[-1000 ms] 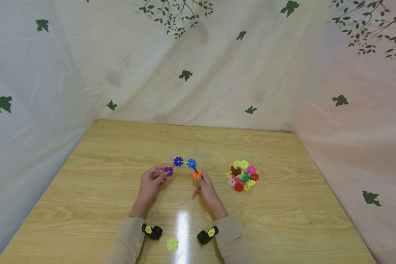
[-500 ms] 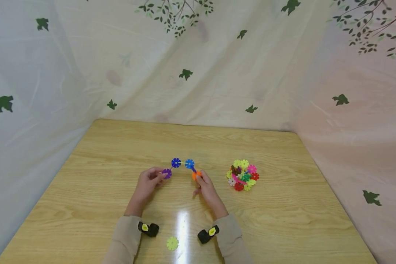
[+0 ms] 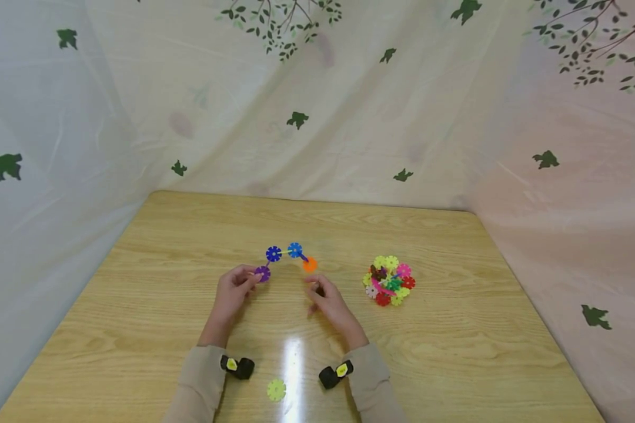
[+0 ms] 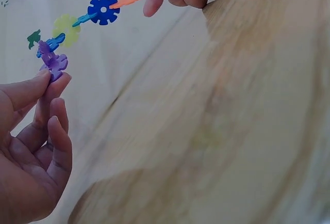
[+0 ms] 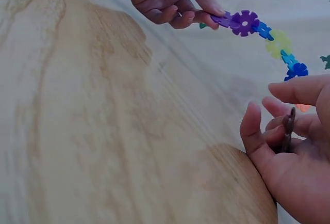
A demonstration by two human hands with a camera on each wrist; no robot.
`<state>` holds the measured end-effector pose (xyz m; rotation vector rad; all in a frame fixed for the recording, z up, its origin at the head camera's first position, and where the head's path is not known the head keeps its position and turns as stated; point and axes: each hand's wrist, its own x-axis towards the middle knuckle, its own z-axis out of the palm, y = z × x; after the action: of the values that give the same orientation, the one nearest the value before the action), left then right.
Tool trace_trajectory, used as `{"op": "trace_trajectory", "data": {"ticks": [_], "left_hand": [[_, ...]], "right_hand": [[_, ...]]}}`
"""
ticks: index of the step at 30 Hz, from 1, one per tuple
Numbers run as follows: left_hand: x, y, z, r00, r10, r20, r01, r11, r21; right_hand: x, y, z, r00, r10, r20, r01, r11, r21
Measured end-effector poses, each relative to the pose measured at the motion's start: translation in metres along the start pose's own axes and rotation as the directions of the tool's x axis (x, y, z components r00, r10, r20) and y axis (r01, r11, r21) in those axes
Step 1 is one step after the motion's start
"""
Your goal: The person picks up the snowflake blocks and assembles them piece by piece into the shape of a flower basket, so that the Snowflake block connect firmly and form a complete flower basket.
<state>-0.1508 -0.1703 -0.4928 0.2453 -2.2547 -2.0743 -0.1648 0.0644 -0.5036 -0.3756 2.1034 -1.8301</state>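
Observation:
In the head view my left hand [image 3: 233,294] pinches a purple notched disc [image 3: 263,274] at one end of a chain of interlocking plastic discs. The chain arches away through a dark blue disc [image 3: 273,254] and a lighter blue disc [image 3: 294,250] to an orange disc [image 3: 310,264]. Thin yellow and purple edges show between them. My right hand [image 3: 330,305] stays just below the orange disc, apart from it. The right wrist view shows a small brown disc [image 5: 288,130], seen edge-on, held in that hand's curled fingers. The left wrist view shows a pale yellow disc [image 4: 66,30] within the chain.
A pile of mixed-colour discs [image 3: 388,282] lies to the right of my right hand. One yellow-green disc [image 3: 276,390] lies between the forearms near the front. The wooden table [image 3: 455,352] ends at cloth walls behind and on both sides.
The right hand has let go of the orange disc. My left hand has shifted slightly left, and the chain's free end has moved away from the right hand.

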Motion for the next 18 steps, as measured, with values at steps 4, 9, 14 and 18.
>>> {"op": "trace_trajectory", "data": {"ticks": [4, 9, 14, 18], "left_hand": [[0.001, -0.004, 0.001, 1.0, -0.002, -0.003, 0.002, 1.0, 0.005], [0.001, -0.005, 0.007, 1.0, 0.012, -0.004, -0.012, 1.0, -0.018], [-0.002, -0.004, 0.014, 1.0, 0.026, 0.011, -0.026, 1.0, -0.006], [-0.002, -0.005, 0.019, 1.0, 0.008, 0.019, -0.008, 1.0, 0.002]], "right_hand": [[-0.001, 0.003, -0.004, 0.998, -0.004, 0.058, 0.013, 0.988, -0.153], [-0.001, 0.003, -0.005, 0.995, -0.03, 0.092, 0.051, 0.972, -0.231], [0.0, 0.004, -0.005, 0.993, -0.062, 0.096, 0.083, 0.969, -0.233], [0.0, 0.007, -0.003, 0.993, -0.079, 0.086, 0.095, 0.975, -0.202]]}}
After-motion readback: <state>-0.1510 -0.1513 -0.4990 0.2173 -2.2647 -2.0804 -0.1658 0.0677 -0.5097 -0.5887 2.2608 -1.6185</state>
